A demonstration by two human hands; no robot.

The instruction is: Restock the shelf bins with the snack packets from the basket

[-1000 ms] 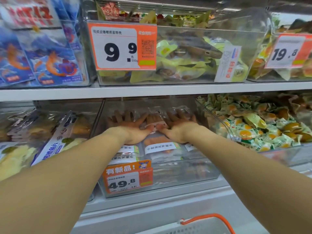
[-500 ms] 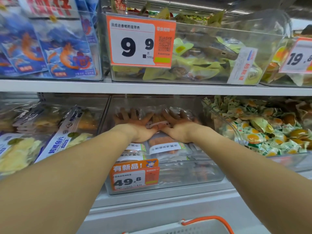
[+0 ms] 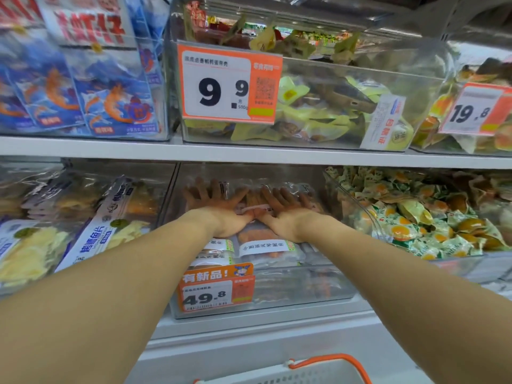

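White shelf boards (image 3: 249, 155) are running across the view in two tiers, carrying clear plastic bins side by side. Going from the left on the upper tier, blue prawn-printed bags (image 3: 110, 103) are standing upright, then a bin of yellow-green packets behind a 9.9 price tag (image 3: 228, 84), then a bin with a 19.8 tag (image 3: 475, 110) at the right edge. On the lower tier, pale fish-slice packs (image 3: 91, 242) are lying at the left, and egg-printed packets (image 3: 415, 217) are piling up at the right.

The middle bin (image 3: 291, 295) on the lower tier is sitting open at the top, with a band of free room under the board above it; its clear side walls are standing close beside both wrists. A 49.8 tag (image 3: 217, 289) is hanging on its front wall.

The left hand (image 3: 219, 209) and right hand (image 3: 288, 212) are both lying flat with fingers spread, palms down, thumbs nearly touching, pressing on the snack packets (image 3: 266, 248) inside this bin. The packets are clear, showing orange-brown contents and white labels with dark print, lying flat in overlapping layers.

The basket (image 3: 318, 370), white with an orange handle, is sitting at the bottom edge; its inside is out of view.
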